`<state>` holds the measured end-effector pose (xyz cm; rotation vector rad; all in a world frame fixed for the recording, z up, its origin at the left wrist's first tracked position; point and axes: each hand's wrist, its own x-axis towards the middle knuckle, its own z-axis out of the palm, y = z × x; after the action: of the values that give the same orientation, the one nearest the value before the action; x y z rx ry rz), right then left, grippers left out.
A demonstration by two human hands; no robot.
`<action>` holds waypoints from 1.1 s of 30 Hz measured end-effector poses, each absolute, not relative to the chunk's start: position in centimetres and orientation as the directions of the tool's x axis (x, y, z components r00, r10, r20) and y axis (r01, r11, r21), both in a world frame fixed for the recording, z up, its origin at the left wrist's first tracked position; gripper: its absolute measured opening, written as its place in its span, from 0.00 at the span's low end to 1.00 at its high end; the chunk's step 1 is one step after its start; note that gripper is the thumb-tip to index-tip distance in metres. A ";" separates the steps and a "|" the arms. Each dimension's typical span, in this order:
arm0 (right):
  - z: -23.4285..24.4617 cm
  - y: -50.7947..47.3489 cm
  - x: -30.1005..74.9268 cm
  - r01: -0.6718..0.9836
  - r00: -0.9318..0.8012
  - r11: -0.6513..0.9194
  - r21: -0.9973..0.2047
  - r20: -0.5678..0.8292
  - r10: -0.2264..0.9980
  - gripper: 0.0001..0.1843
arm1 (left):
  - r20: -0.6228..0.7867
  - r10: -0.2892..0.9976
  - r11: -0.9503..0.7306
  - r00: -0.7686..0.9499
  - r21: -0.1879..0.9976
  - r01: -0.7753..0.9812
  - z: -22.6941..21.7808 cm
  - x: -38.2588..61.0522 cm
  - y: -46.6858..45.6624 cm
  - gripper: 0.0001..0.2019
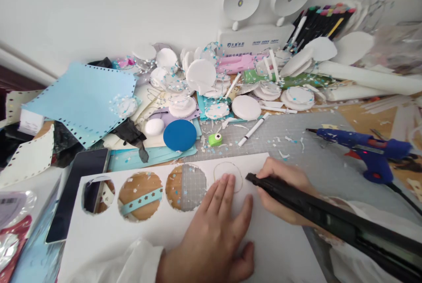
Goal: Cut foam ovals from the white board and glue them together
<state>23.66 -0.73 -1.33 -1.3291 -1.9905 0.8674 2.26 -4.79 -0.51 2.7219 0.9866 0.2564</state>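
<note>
My left hand [219, 230] lies flat on a white sheet [270, 248], fingers stretched out, with the fingertips over the lower part of a drawn circle [227, 164]. My right hand [286, 186] is closed round a long black utility knife [316, 208]. The knife's tip points left, just beside the circle's right edge; its blade is hard to make out. Three rough-edged round holes run along the sheet's upper side, left of my left hand. Through the middle hole shows a light blue strip [141, 202] with punched shapes.
A blue glue gun [369, 142] with a cord lies at right. Behind the sheet are a green punch [215, 139], a white marker [253, 129], a blue disc [180, 135] and several white discs. A phone [77, 195] lies left, near light blue paper [85, 98]. An emergency light [253, 39] stands behind.
</note>
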 end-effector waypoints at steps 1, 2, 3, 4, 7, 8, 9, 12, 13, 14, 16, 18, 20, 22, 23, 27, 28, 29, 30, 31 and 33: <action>-1.3 -0.9 23.6 0.557 -0.344 0.293 -0.777 0.105 0.933 0.10 | 0.082 0.647 -0.745 0.758 0.278 0.606 -0.5 2.2 -4.8 0.37; -1.2 -0.9 23.4 0.553 -0.356 0.298 -0.778 0.102 0.929 0.11 | 0.080 0.647 -0.745 0.758 0.280 0.606 -0.5 2.2 -4.8 0.37; -1.1 -1.0 23.3 0.547 -0.358 0.300 -0.782 0.105 0.928 0.11 | 0.078 0.647 -0.744 0.758 0.283 0.606 -0.5 2.2 -4.8 0.37; -1.0 -1.0 23.1 0.537 -0.352 0.299 -0.789 0.112 0.929 0.11 | 0.076 0.648 -0.742 0.758 0.286 0.606 -0.5 2.2 -4.8 0.38; -0.9 -1.0 22.7 0.504 -0.333 0.283 -0.816 0.118 0.936 0.10 | 0.077 0.650 -0.740 0.756 0.288 0.607 -0.6 2.2 -4.7 0.38; -0.9 -1.0 22.7 0.500 -0.325 0.272 -0.822 0.113 0.939 0.10 | 0.082 0.650 -0.741 0.756 0.287 0.607 -0.7 2.2 -4.7 0.38; -0.9 -1.0 22.6 0.502 -0.320 0.263 -0.824 0.106 0.942 0.10 | 0.085 0.650 -0.742 0.755 0.285 0.607 -0.7 2.2 -4.7 0.38; -1.0 -1.0 22.6 0.514 -0.317 0.267 -0.816 0.109 0.942 0.10 | 0.084 0.653 -0.739 0.753 0.286 0.609 -0.7 2.2 -4.7 0.37; -1.1 -1.0 22.6 0.518 -0.318 0.274 -0.810 0.116 0.941 0.10 | 0.080 0.652 -0.739 0.754 0.288 0.609 -0.7 2.2 -4.7 0.37; -1.1 -1.1 22.6 0.521 -0.317 0.280 -0.806 0.122 0.940 0.09 | 0.075 0.651 -0.738 0.755 0.291 0.608 -0.7 2.2 -4.7 0.37; -1.2 -1.1 22.6 0.525 -0.309 0.285 -0.802 0.132 0.942 0.09 | 0.065 0.652 -0.736 0.756 0.296 0.609 -0.6 2.2 -4.7 0.38; -1.2 -1.1 22.5 0.534 -0.297 0.271 -0.801 0.122 0.947 0.09 | 0.063 0.654 -0.734 0.754 0.297 0.611 -0.7 2.2 -4.8 0.38; -1.1 -1.1 22.4 0.552 -0.297 0.252 -0.795 0.095 0.950 0.10 | 0.069 0.654 -0.734 0.753 0.297 0.610 -0.7 2.1 -4.9 0.37; -0.9 -1.1 22.2 0.572 -0.308 0.252 -0.781 0.081 0.948 0.11 | 0.074 0.654 -0.736 0.753 0.295 0.610 -0.7 2.1 -4.9 0.37; -0.9 -1.1 22.1 0.579 -0.317 0.261 -0.772 0.082 0.945 0.12 | 0.074 0.655 -0.735 0.752 0.293 0.611 -0.7 2.1 -4.9 0.37; -0.8 -1.3 21.5 0.579 -0.358 0.315 -0.752 0.113 0.927 0.14 | 0.077 0.651 -0.741 0.755 0.281 0.610 -0.7 2.2 -4.8 0.37; -0.9 -1.4 21.4 0.573 -0.372 0.335 -0.748 0.126 0.920 0.14 | 0.082 0.649 -0.744 0.757 0.279 0.608 -0.8 2.3 -4.8 0.37; -0.9 -1.5 21.4 0.568 -0.377 0.351 -0.745 0.144 0.915 0.14 | 0.087 0.649 -0.745 0.756 0.277 0.607 -0.8 2.3 -4.8 0.37; -1.0 -1.6 21.4 0.562 -0.375 0.360 -0.745 0.158 0.913 0.14 | 0.089 0.648 -0.746 0.756 0.277 0.606 -0.8 2.2 -4.8 0.37; -1.1 -1.7 21.4 0.556 -0.367 0.360 -0.750 0.168 0.915 0.14 | 0.088 0.649 -0.745 0.756 0.277 0.607 -0.8 2.2 -4.8 0.37; -1.0 -1.8 21.4 0.544 -0.323 0.329 -0.772 0.169 0.931 0.13 | 0.082 0.651 -0.742 0.755 0.278 0.610 -0.8 2.1 -4.8 0.37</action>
<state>21.40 -1.77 -0.98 -1.2930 -1.9837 0.8138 2.14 -4.81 -0.83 2.7185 0.9924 0.2551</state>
